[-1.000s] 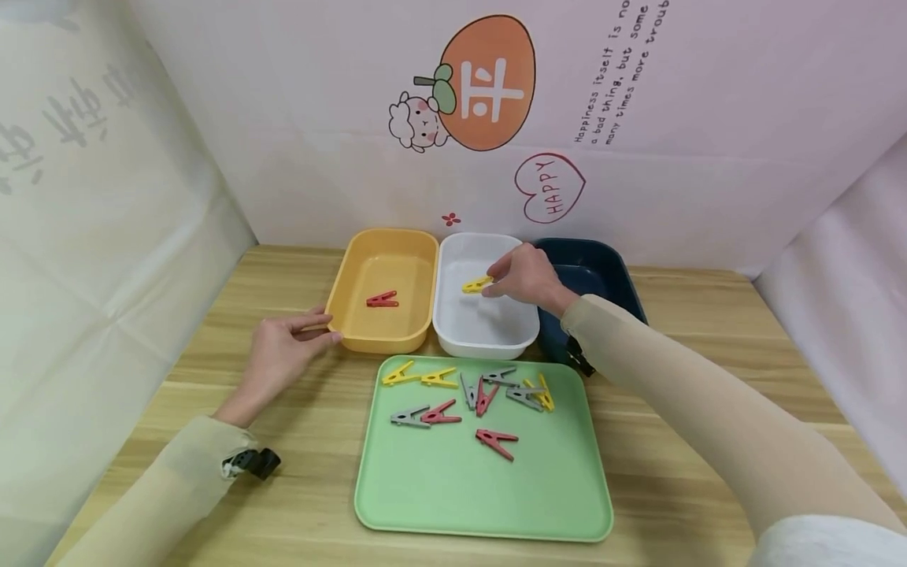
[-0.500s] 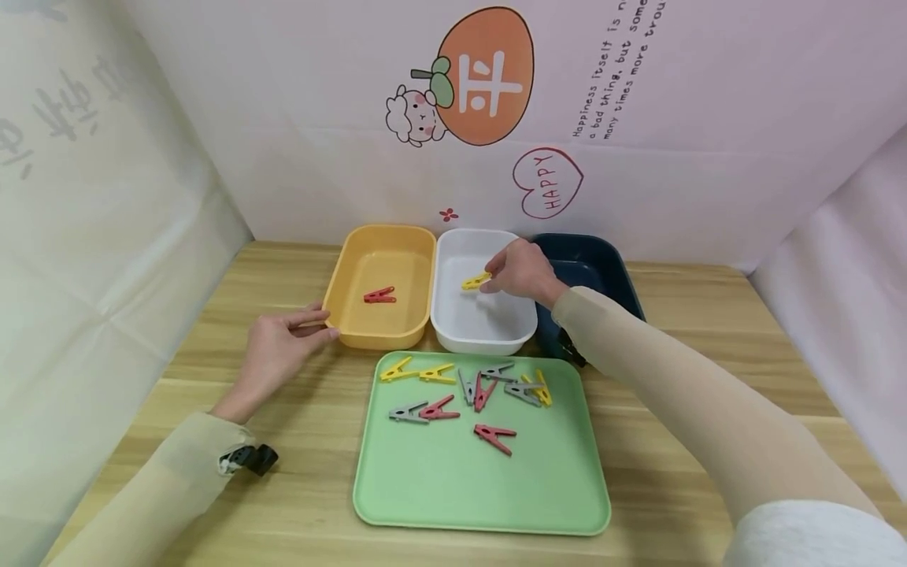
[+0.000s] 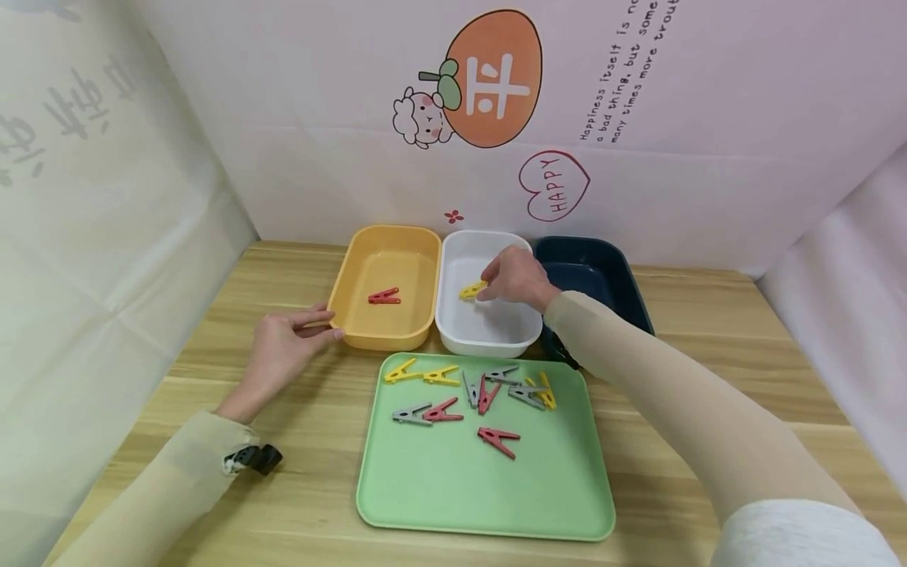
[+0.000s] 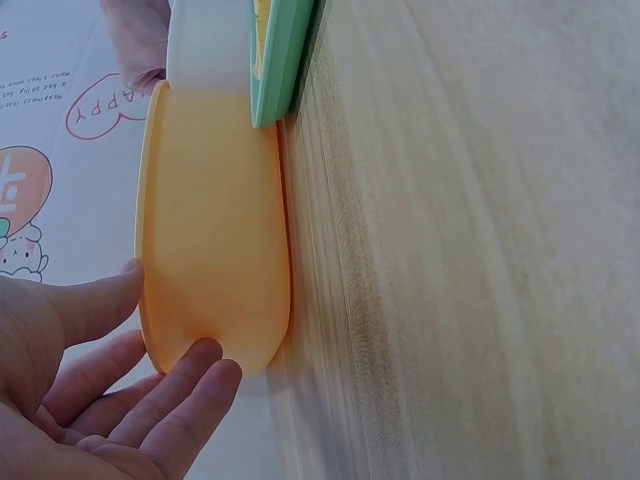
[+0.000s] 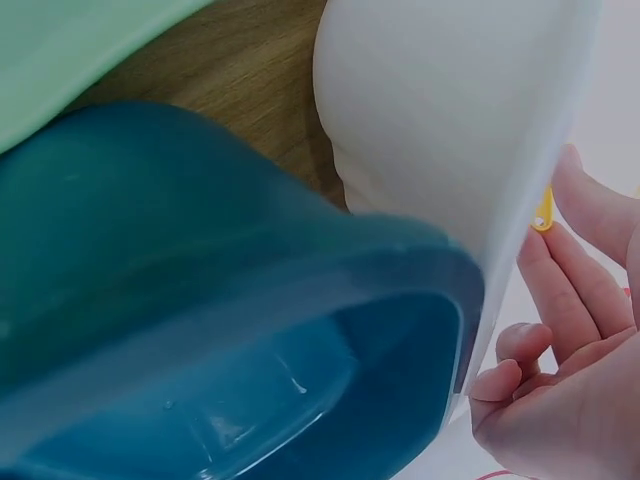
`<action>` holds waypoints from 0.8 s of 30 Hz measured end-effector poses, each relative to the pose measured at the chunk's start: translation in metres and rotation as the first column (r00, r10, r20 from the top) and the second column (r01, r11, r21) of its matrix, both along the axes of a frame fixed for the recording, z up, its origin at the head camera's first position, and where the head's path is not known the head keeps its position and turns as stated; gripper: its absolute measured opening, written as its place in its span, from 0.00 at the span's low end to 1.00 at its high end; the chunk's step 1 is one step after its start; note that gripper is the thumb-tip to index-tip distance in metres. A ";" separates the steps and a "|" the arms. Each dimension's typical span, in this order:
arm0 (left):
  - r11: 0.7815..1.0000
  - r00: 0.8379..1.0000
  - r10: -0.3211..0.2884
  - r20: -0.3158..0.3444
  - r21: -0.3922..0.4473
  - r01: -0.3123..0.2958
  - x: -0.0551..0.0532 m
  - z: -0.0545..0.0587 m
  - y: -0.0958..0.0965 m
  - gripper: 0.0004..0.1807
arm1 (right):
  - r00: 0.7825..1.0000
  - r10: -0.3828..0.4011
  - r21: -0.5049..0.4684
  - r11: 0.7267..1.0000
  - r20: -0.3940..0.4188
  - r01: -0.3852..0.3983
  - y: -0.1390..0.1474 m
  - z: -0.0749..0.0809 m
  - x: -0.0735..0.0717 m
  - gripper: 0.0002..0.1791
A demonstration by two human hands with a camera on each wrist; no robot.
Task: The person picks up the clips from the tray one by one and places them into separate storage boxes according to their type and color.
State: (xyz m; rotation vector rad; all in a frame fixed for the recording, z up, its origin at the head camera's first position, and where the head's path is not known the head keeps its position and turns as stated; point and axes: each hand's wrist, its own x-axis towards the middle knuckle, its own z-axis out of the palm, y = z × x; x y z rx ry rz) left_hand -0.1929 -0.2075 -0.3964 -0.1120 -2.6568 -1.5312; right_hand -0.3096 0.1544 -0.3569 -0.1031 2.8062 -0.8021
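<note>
My right hand [image 3: 519, 276] pinches a yellow clothespin [image 3: 471, 291] between thumb and fingers, low inside the white bin [image 3: 489, 348]. Only the tip of this clothespin [image 5: 543, 213] shows in the right wrist view, past the bin's rim. At the near left corner of the yellow bin [image 3: 383, 343], my left hand [image 3: 282, 350] touches the outside with thumb and fingertips. A red clothespin [image 3: 385, 296] lies on that bin's floor. Several yellow, grey and red clothespins lie on the green tray [image 3: 489, 496], among them a red one [image 3: 498, 441] nearest its middle.
A dark blue bin [image 3: 584, 276] stands right of the white one, partly behind my right forearm. The three bins sit side by side against a printed cloth backdrop [image 3: 319, 157]. The tray lies just in front of them on the wooden table [image 3: 298, 488].
My right hand has lowered slightly within the white bin, still holding the yellow clothespin. The left hand keeps its place at the yellow bin. The head view has shifted a little.
</note>
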 end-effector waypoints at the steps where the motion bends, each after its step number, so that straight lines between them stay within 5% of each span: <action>1: 1.000 1.000 0.000 0.000 0.000 0.000 0.000 0.000 0.000 0.22 | 1.000 0.000 0.005 1.000 0.003 0.000 0.000 -0.001 0.000 0.19; 14: 1.000 0.999 -0.004 -0.035 -0.015 0.004 0.000 -0.001 0.001 0.21 | 0.998 0.066 0.140 0.988 -0.013 -0.064 -0.001 0.004 0.002 0.23; 24: 1.000 1.000 0.003 -0.025 -0.017 -0.003 0.001 -0.001 0.001 0.22 | 0.982 0.169 0.160 0.975 -0.081 -0.154 -0.012 0.027 0.039 0.23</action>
